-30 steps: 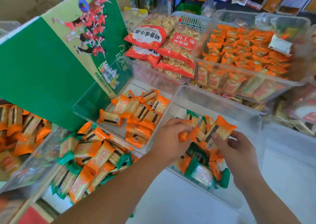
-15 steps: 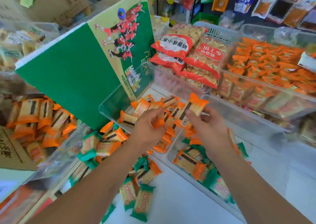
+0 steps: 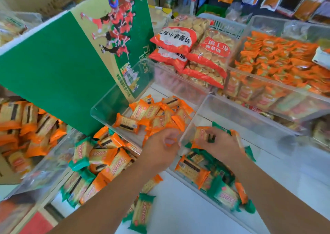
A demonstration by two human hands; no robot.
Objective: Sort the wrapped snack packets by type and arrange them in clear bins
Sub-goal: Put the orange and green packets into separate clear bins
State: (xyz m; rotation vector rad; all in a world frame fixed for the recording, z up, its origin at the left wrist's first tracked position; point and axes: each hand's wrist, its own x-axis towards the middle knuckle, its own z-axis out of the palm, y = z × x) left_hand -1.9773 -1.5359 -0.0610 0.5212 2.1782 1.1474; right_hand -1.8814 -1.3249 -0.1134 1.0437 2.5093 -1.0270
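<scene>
A clear rectangular plastic bin (image 3: 97, 112) sits at the centre of the frame on the white table (image 3: 178, 208). It holds a heap of orange-wrapped cracker packets (image 3: 151, 114), all of one kind. Just to its right, touching or nearly touching, stands a second clear plastic bin (image 3: 246, 117). Its near end holds a mix of green-wrapped packets (image 3: 223, 196) and orange ones.

The left hand (image 3: 160, 148) hovers over the near rim of the central bin with its fingers curled. Orange wrapper shows at its fingertips, but blur hides whether it actually holds a packet, so I cannot tell. The right hand (image 3: 221, 144) is over the near left corner of the second bin. Its fingers grip a single orange packet with a dark stripe (image 3: 200, 135), which is lifted above the mixed packets.

At lower left, a loose pile of orange and green packets (image 3: 101, 160) lies on the table. One green packet (image 3: 142, 214) lies apart at bottom centre. A large green cardboard box printed with running figures (image 3: 57, 72) leans at upper left, behind the central bin. Behind the bins, at upper centre, lie red-and-clear bags of small round biscuits (image 3: 198, 55). At upper right is a large clear bin of crumpled orange wrappers (image 3: 278, 60).
</scene>
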